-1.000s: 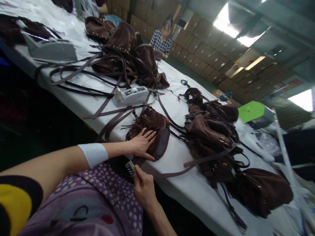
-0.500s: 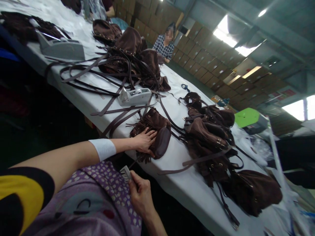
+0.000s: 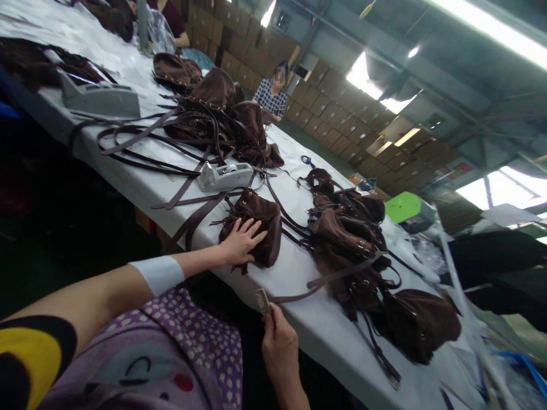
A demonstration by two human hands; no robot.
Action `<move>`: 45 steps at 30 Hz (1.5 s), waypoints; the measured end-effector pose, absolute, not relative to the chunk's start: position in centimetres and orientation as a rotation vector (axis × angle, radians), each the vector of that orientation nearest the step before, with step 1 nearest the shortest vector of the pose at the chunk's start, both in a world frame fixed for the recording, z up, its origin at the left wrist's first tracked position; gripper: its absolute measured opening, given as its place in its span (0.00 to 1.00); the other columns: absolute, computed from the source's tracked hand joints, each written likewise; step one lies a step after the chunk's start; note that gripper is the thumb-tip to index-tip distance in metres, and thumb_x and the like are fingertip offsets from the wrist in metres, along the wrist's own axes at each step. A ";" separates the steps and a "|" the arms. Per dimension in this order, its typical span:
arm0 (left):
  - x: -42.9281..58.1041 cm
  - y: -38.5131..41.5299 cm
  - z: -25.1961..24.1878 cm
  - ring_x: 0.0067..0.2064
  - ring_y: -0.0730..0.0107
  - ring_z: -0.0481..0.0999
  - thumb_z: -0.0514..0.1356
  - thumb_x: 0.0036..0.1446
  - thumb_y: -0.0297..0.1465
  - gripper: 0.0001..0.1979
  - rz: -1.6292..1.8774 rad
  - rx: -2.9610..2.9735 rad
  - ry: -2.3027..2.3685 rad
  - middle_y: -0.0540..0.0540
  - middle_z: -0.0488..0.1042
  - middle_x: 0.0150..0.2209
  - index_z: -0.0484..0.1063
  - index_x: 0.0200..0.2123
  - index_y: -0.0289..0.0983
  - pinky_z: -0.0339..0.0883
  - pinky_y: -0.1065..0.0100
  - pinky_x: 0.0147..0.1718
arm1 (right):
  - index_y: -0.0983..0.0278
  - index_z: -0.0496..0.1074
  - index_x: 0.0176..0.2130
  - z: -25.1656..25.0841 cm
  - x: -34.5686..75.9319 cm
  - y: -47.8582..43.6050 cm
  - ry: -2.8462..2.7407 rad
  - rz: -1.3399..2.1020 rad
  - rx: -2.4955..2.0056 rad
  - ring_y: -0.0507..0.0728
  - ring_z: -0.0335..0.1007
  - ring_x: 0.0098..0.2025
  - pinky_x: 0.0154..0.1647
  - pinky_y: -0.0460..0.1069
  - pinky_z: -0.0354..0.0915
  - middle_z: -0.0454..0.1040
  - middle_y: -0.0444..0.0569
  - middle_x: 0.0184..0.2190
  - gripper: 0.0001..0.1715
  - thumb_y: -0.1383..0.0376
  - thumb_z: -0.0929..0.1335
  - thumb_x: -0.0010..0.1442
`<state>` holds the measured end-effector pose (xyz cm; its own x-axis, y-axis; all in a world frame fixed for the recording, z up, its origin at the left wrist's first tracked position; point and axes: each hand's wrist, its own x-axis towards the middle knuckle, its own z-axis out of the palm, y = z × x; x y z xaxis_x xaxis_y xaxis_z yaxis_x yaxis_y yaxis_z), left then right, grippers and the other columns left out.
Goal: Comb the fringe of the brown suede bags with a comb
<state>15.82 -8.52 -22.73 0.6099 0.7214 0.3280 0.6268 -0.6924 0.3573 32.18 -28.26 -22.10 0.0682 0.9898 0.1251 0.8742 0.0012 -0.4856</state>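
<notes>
My left hand (image 3: pixel 240 243) lies flat with fingers spread on a small brown suede drawstring bag (image 3: pixel 256 219) near the front edge of the white table (image 3: pixel 307 324). A white wristband sits on that forearm. My right hand (image 3: pixel 280 347) is below the table edge, fingers closed on a small brush (image 3: pixel 262 300) whose bristled head points up toward the edge. The brush is apart from the bag.
A pile of brown bags (image 3: pixel 354 245) with long straps lies to the right, another pile (image 3: pixel 217 108) farther back. A tape dispenser (image 3: pixel 224 175) stands behind my bag, a grey one (image 3: pixel 100 99) at far left. A seated person (image 3: pixel 271 97) works at the far end; cartons line the wall.
My right hand has shifted to the right with the brush, still under the table edge. My left hand stays on the bag. The view has tilted slightly.
</notes>
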 end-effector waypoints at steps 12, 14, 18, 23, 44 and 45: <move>15.7 -18.6 -29.4 0.15 0.67 0.69 0.53 0.48 0.59 0.30 0.597 1.073 1.273 0.50 0.71 0.19 0.67 0.36 0.36 0.56 0.71 0.12 | 0.67 0.66 0.54 -21.6 35.0 -24.2 -2.038 -0.146 -1.824 0.59 0.73 0.38 0.40 0.51 0.67 0.76 0.55 0.39 0.20 0.68 0.55 0.66; 16.5 -18.1 -29.3 0.17 0.65 0.72 0.55 0.47 0.58 0.31 0.590 1.110 1.271 0.48 0.73 0.20 0.67 0.37 0.35 0.59 0.71 0.13 | 0.67 0.63 0.56 -21.0 35.5 -23.1 -2.100 -0.164 -1.792 0.58 0.71 0.40 0.42 0.52 0.66 0.75 0.55 0.40 0.24 0.74 0.55 0.63; 17.9 -17.0 -28.7 0.18 0.62 0.74 0.55 0.48 0.57 0.29 0.565 1.251 1.338 0.44 0.72 0.17 0.68 0.24 0.35 0.62 0.70 0.14 | 0.65 0.60 0.59 -20.4 35.8 -21.3 -2.231 -0.196 -1.801 0.58 0.68 0.35 0.38 0.51 0.65 0.72 0.50 0.33 0.30 0.77 0.56 0.59; 19.1 -16.9 -29.2 0.17 0.65 0.73 0.53 0.54 0.51 0.25 0.575 1.263 1.311 0.43 0.71 0.16 0.66 0.19 0.36 0.61 0.72 0.15 | 0.65 0.60 0.60 -21.1 35.5 -19.8 -2.346 -0.303 -1.775 0.57 0.65 0.32 0.35 0.49 0.62 0.70 0.49 0.30 0.31 0.78 0.57 0.59; 14.2 -16.1 -22.7 0.19 0.74 0.65 0.47 0.61 0.46 0.26 0.819 1.531 0.993 0.49 0.68 0.16 0.71 0.21 0.35 0.59 0.71 0.20 | 0.51 0.66 0.57 -22.4 33.5 -19.5 -2.639 -0.051 -1.711 0.53 0.68 0.32 0.32 0.46 0.57 0.73 0.47 0.33 0.21 0.58 0.62 0.65; 14.1 -15.3 -22.2 0.24 0.71 0.70 0.46 0.62 0.45 0.26 0.909 1.646 1.037 0.47 0.72 0.21 0.73 0.24 0.34 0.64 0.70 0.26 | 0.51 0.67 0.55 -22.4 33.2 -19.9 -2.625 -0.020 -1.715 0.53 0.68 0.32 0.31 0.45 0.57 0.73 0.47 0.33 0.19 0.59 0.62 0.66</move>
